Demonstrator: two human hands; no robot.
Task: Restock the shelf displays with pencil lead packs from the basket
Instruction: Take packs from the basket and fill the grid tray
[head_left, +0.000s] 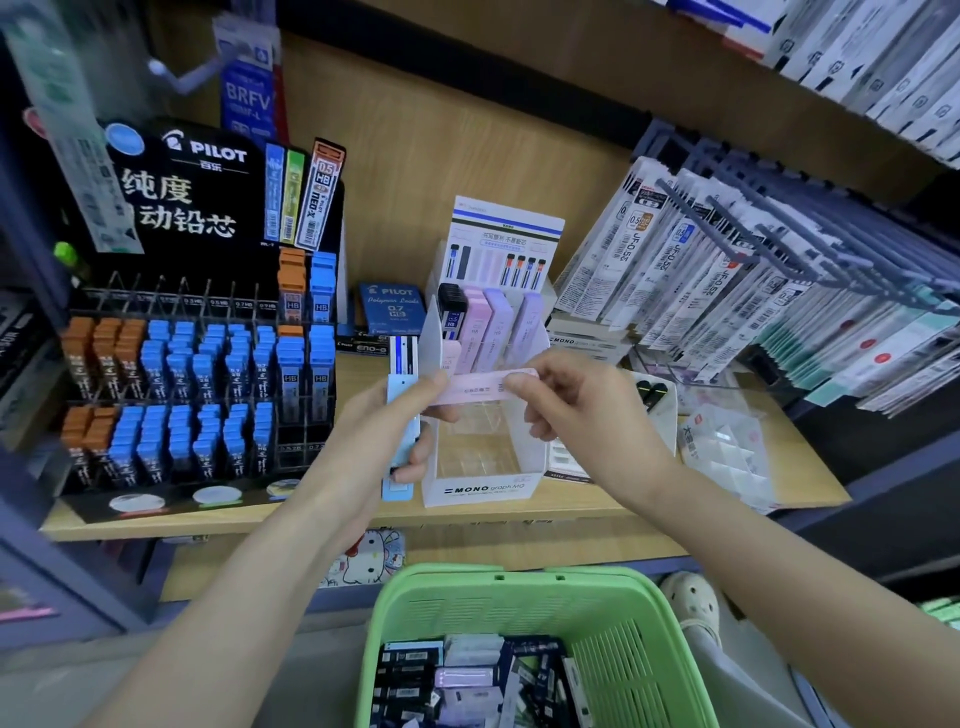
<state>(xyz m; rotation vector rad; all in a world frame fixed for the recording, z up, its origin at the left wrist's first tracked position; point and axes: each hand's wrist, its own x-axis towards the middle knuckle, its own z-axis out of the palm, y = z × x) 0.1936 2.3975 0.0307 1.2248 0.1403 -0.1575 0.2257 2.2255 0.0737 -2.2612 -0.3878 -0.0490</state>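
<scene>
Pink lead pack (478, 387) held level between 2 hands, just in front of white MONO display (480, 489) on wooden shelf (675, 499). Left hand (384, 421) pinches its left end, lower fingers curled round upright light-blue pack (401, 391). Right hand (576, 410) pinches right end. Green basket (519, 578) below shelf holds more packs. Black Pilot rack (197, 364) at left, filled with blue and orange cases.
</scene>
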